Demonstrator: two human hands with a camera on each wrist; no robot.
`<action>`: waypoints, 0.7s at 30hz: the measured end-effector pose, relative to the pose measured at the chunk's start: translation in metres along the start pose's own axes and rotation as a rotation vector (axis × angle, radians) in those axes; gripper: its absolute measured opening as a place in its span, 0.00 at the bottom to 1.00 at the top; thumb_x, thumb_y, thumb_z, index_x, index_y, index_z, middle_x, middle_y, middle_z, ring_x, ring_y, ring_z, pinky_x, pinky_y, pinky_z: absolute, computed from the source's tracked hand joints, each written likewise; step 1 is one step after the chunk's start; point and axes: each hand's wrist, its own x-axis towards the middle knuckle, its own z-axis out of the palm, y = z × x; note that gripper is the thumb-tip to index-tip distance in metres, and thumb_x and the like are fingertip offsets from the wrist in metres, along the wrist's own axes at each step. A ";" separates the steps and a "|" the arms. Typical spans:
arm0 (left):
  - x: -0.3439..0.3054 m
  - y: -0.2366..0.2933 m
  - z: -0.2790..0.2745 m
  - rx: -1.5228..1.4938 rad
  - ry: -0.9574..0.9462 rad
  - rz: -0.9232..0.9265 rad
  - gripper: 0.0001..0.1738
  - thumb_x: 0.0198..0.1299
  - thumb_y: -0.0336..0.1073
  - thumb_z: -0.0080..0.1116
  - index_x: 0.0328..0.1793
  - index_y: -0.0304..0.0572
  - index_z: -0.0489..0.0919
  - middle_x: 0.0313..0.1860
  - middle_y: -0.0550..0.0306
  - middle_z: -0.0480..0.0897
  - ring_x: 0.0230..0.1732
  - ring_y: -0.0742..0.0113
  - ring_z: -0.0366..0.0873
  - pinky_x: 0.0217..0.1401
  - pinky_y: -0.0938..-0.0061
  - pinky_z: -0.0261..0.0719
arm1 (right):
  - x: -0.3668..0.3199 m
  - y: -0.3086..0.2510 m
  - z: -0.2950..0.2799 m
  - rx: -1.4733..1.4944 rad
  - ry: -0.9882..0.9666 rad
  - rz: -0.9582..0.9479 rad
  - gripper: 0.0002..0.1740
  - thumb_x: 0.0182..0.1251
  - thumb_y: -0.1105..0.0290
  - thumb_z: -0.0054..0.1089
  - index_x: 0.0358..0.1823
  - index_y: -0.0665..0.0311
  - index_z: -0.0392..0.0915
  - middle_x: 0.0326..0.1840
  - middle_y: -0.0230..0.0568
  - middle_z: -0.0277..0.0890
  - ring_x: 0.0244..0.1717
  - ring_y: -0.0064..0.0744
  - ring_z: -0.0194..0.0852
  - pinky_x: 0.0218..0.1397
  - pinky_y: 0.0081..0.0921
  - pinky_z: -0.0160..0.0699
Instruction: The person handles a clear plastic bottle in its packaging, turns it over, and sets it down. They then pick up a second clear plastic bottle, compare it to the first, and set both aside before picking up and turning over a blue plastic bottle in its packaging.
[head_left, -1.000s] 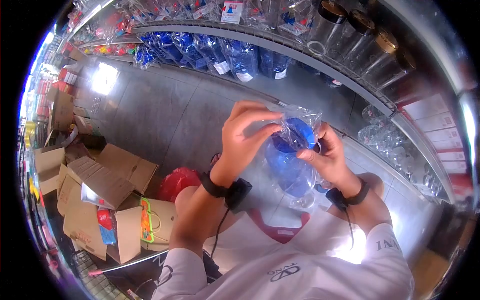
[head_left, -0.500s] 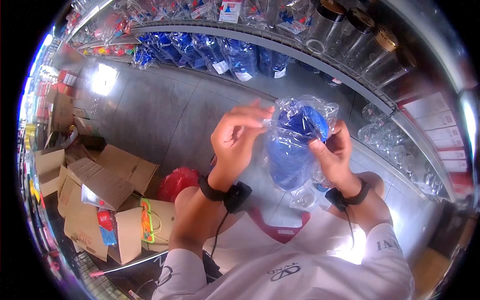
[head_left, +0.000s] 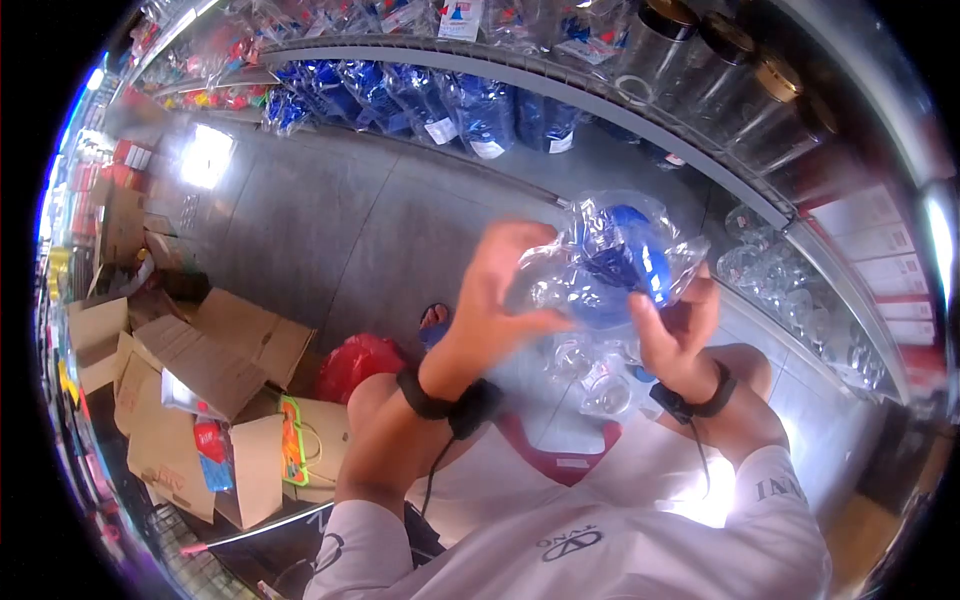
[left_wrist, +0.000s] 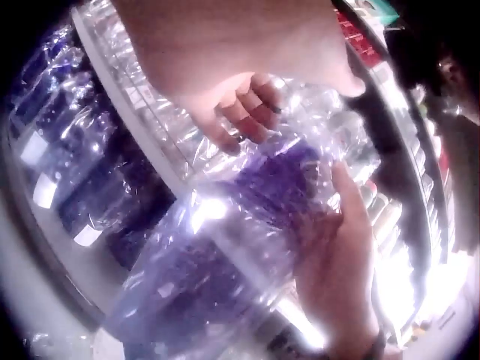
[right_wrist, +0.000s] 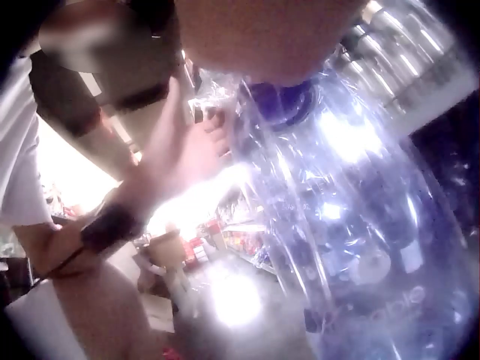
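A blue see-through plastic container (head_left: 607, 306) with a blue lid (head_left: 652, 268) is held up in front of the person, inside a crinkled clear plastic bag (head_left: 548, 284). The right hand (head_left: 682, 328) grips it by the lid end through the bag, thumb on the near side. Blurred by motion, the left hand (head_left: 490, 290) is beside the bag's left side, thumb and fingers apart. In the left wrist view the container (left_wrist: 199, 281) slants down leftward, and the left hand's fingers (left_wrist: 247, 112) hang loosely bent above the lid end. Lettering shows on the container (right_wrist: 367, 255) in the right wrist view.
Similar bagged blue containers (head_left: 480, 110) line the lower shelf ahead. Tall jars (head_left: 735, 65) stand at upper right, glassware (head_left: 790, 290) below them. Opened cardboard boxes (head_left: 200, 420) and a red bag (head_left: 358, 368) are on the left. Clear pieces (head_left: 605, 393) are below the container.
The left hand's fingers were at the bag near the lid and are now spread apart at its left side. The container has tipped, its lid end towards the head camera, and moved slightly right.
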 end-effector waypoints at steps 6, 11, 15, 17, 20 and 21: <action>0.006 0.018 0.018 -0.023 0.178 -0.197 0.11 0.67 0.24 0.60 0.54 0.32 0.76 0.48 0.53 0.84 0.48 0.71 0.81 0.55 0.76 0.78 | 0.006 0.001 -0.009 -0.106 -0.264 -0.062 0.23 0.60 0.80 0.70 0.52 0.65 0.67 0.56 0.50 0.70 0.57 0.37 0.72 0.58 0.32 0.71; 0.009 0.015 0.013 -0.042 0.243 -0.193 0.05 0.67 0.24 0.60 0.46 0.32 0.77 0.44 0.50 0.85 0.42 0.67 0.85 0.49 0.74 0.86 | 0.027 -0.007 0.009 0.076 0.113 0.090 0.26 0.60 0.78 0.72 0.56 0.65 0.68 0.56 0.48 0.71 0.60 0.35 0.71 0.58 0.31 0.76; 0.011 0.022 0.009 -0.006 0.243 -0.079 0.03 0.65 0.22 0.61 0.43 0.31 0.77 0.39 0.49 0.86 0.40 0.67 0.86 0.47 0.74 0.86 | 0.047 -0.012 0.002 0.034 -0.019 0.314 0.16 0.62 0.79 0.69 0.50 0.66 0.75 0.53 0.40 0.74 0.48 0.26 0.72 0.56 0.27 0.76; 0.011 0.029 0.005 0.048 0.261 -0.047 0.02 0.66 0.22 0.61 0.41 0.31 0.78 0.37 0.50 0.86 0.39 0.67 0.86 0.45 0.75 0.86 | 0.044 0.001 -0.012 -0.031 -0.087 0.293 0.12 0.62 0.79 0.70 0.45 0.66 0.77 0.49 0.39 0.76 0.46 0.27 0.74 0.52 0.26 0.75; 0.012 0.034 -0.009 0.091 0.273 -0.019 0.03 0.66 0.23 0.61 0.40 0.31 0.78 0.35 0.50 0.86 0.38 0.68 0.85 0.43 0.75 0.84 | 0.049 -0.020 -0.020 -0.195 -0.109 0.162 0.08 0.61 0.78 0.70 0.39 0.65 0.79 0.43 0.39 0.78 0.43 0.28 0.75 0.48 0.24 0.74; 0.011 0.035 -0.014 0.077 0.265 -0.017 0.03 0.66 0.23 0.61 0.40 0.31 0.78 0.35 0.50 0.86 0.37 0.69 0.85 0.42 0.75 0.84 | 0.051 -0.031 -0.020 -0.260 -0.102 0.103 0.07 0.61 0.78 0.70 0.37 0.65 0.79 0.41 0.39 0.78 0.42 0.28 0.75 0.47 0.24 0.74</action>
